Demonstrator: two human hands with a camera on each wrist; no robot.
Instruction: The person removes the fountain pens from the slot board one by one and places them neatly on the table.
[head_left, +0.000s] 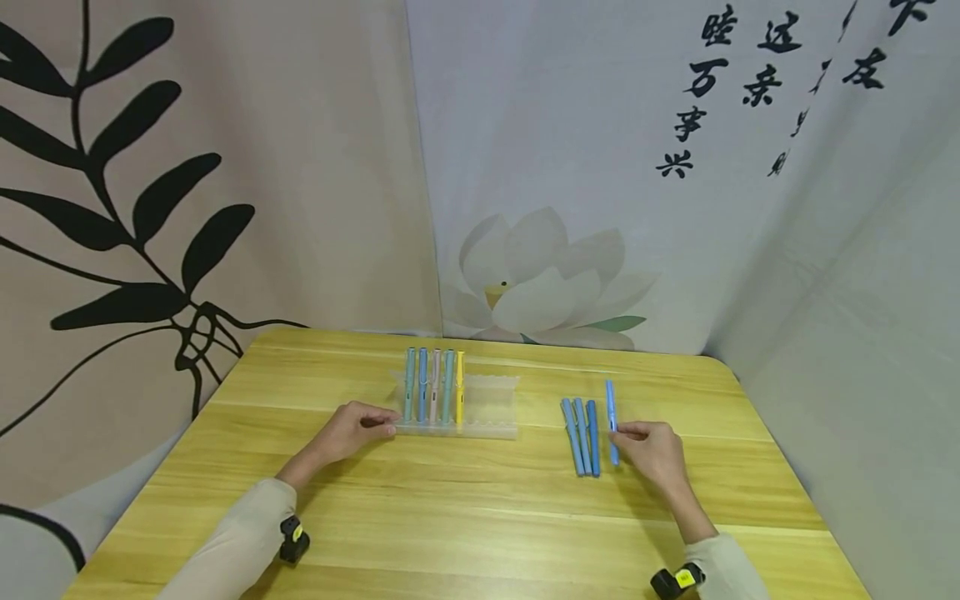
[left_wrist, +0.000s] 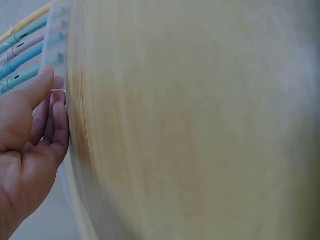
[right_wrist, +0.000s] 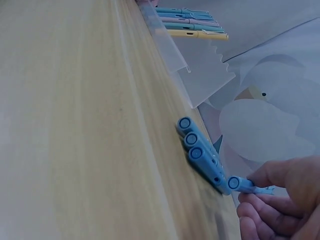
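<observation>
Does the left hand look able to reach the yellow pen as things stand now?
Probably yes: the left hand holds the clear stand at its left end, and nothing covers the upper part of the yellow pen.

We see a clear rack (head_left: 491, 407) left of centre, five pens (head_left: 435, 387) leaning side by side in its left part: green, blue, lilac, green, yellow. Farther right, three blue pens (head_left: 582, 437) lie close together; just right, a brighter blue pen (head_left: 611, 404) is pinched.
</observation>
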